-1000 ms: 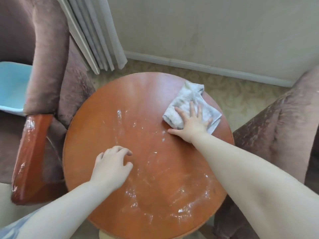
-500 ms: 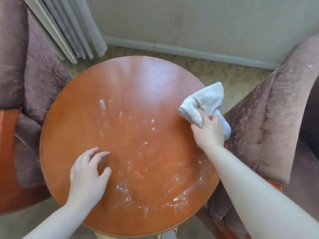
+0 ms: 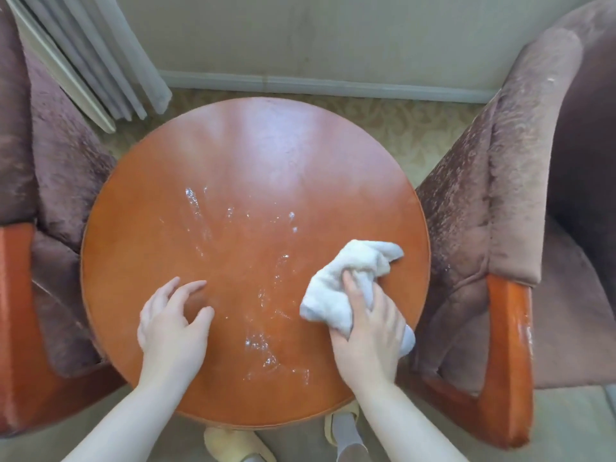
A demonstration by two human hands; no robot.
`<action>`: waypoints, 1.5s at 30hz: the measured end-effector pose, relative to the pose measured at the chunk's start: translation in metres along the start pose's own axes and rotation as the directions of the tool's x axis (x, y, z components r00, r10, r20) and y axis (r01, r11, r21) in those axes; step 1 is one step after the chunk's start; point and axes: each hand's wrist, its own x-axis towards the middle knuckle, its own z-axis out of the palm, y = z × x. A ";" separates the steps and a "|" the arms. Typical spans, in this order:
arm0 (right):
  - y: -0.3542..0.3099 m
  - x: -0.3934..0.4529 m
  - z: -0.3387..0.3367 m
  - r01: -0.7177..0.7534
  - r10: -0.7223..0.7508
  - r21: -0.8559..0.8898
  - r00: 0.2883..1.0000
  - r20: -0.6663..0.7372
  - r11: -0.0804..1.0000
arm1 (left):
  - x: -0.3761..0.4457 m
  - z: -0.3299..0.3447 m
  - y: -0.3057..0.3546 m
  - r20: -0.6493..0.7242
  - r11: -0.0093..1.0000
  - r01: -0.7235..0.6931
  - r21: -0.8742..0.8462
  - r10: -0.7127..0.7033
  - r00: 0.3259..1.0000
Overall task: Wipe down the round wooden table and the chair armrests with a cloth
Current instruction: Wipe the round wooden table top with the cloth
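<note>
Orange-brown table (image 3: 253,155) with whitish streaks, white cloth (image 3: 336,295) — mauve chairs (image 3: 473,201), cream patterned carpet (image 3: 416,128).

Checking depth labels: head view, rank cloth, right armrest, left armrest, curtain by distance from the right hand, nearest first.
1. Cloth: bunched in the right hand on the table.
2. Right armrest: just past the table's right edge.
3. Left armrest: across the table, at the far left.
4. Curtain: top left, by the wall.
</note>
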 end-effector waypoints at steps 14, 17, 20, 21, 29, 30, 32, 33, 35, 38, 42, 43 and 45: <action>-0.040 -0.047 0.038 0.379 -0.380 -0.032 0.925 -0.030 0.925 | -0.017 0.035 -0.054 0.027 0.953 -0.112 0.283 0.109 0.994; 0.032 -0.017 0.003 0.696 -0.689 -0.081 0.718 0.099 0.714 | -0.019 0.036 -0.058 0.063 0.915 -0.195 0.353 0.185 0.981; 0.025 0.018 0.003 -0.147 0.142 -0.007 0.965 -0.221 0.989 | -0.018 0.039 -0.058 0.068 0.885 -0.199 0.420 0.188 0.980; -0.001 0.023 0.018 -0.416 0.424 0.098 0.844 -0.329 0.904 | -0.018 0.040 -0.058 0.059 0.878 -0.191 0.440 0.184 0.981; -0.005 -0.055 0.034 0.721 -0.712 -0.132 0.693 0.111 0.681 | -0.009 0.033 -0.071 0.124 0.818 -0.259 0.514 0.228 0.966; 0.025 -0.046 0.020 0.785 -0.772 -0.141 0.619 0.147 0.603 | -0.008 0.032 -0.073 0.129 0.811 -0.270 0.520 0.239 0.963; 0.057 -0.021 -0.001 0.690 -0.686 -0.149 0.723 0.088 0.708 | -0.006 0.034 -0.075 0.113 0.816 -0.264 0.515 0.241 0.964; 0.054 -0.010 0.000 0.502 -0.509 -0.171 0.861 -0.001 0.848 | -0.006 0.035 -0.076 0.098 0.820 -0.253 0.513 0.237 0.967; 0.007 0.012 0.021 -0.132 0.098 -0.104 0.955 -0.279 0.986 | -0.006 0.039 -0.072 0.060 0.829 -0.219 0.515 0.220 0.974; -0.102 0.022 0.052 -0.510 0.554 0.223 0.796 -0.243 0.831 | -0.002 0.040 -0.066 0.006 0.867 -0.106 0.487 0.118 0.993; -0.108 -0.032 0.068 0.377 -0.376 -0.050 0.926 0.022 0.925 | 0.011 0.029 -0.069 0.019 0.880 -0.094 0.465 0.096 0.995; -0.082 -0.030 0.055 0.614 -0.606 -0.036 0.786 0.123 0.789 | 0.013 0.024 -0.073 0.044 0.860 -0.142 0.490 0.138 0.989; -0.027 0.006 0.022 0.818 -0.780 -0.029 0.558 0.284 0.575 | 0.016 0.012 -0.081 0.101 0.839 -0.227 0.495 0.204 0.974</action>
